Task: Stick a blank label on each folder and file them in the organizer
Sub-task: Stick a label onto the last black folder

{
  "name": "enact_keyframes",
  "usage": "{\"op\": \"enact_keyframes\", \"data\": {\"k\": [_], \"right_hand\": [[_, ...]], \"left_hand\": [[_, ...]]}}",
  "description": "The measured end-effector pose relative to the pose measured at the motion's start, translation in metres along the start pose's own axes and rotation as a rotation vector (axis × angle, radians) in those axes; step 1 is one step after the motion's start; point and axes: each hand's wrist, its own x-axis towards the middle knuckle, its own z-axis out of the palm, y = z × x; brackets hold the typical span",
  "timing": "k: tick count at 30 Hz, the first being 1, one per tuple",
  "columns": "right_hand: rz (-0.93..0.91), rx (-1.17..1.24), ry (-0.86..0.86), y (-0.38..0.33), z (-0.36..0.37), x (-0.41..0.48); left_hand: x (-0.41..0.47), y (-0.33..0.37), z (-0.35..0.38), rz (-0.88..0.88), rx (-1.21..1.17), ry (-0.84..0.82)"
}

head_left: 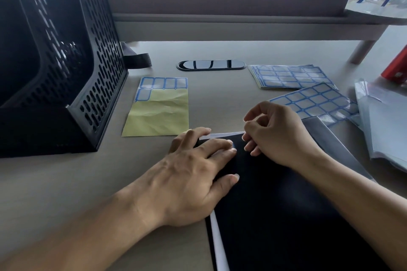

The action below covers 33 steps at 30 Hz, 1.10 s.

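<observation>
A dark folder (284,211) with a white spine lies flat on the desk in front of me. My left hand (193,174) rests flat on its top left corner, fingers spread and pressing down; a blue-edged label (233,145) peeks out under the fingertips. My right hand (275,134) hovers at the folder's top edge with its fingers curled loosely and nothing visible in them. A black perforated organizer (66,61) stands at the left. A yellow backing sheet (158,110) with a few blue-bordered labels left on it lies between the organizer and the folder.
A stack of full label sheets (290,76) and one loose sheet (315,99) lie at the back right. Clear plastic sleeves (383,130) pile at the right edge, with a red object (396,66) behind. A black cable grommet (211,65) sits mid-desk under a raised shelf (220,26).
</observation>
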Motion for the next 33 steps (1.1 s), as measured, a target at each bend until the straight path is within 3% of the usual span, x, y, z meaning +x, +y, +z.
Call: {"op": "enact_keyframes", "data": {"k": [17, 21, 24, 29, 33], "right_hand": [[-0.036, -0.002, -0.055, 0.003, -0.002, 0.001], [-0.282, -0.347, -0.076, 0.005, -0.011, -0.005], [-0.404, -0.618, -0.148, -0.003, -0.015, -0.014], [-0.387, -0.714, -0.209, -0.008, -0.013, -0.019], [-0.344, -0.808, -0.353, -0.010, -0.016, -0.019]], "left_hand": [[-0.005, 0.010, -0.002, -0.031, 0.083, -0.061], [-0.020, -0.004, -0.004, 0.015, 0.108, 0.098], [-0.024, -0.010, -0.005, -0.025, 0.046, 0.095], [-0.019, -0.010, -0.005, -0.059, -0.034, 0.090], [-0.016, -0.011, -0.005, -0.062, -0.039, 0.030]]}}
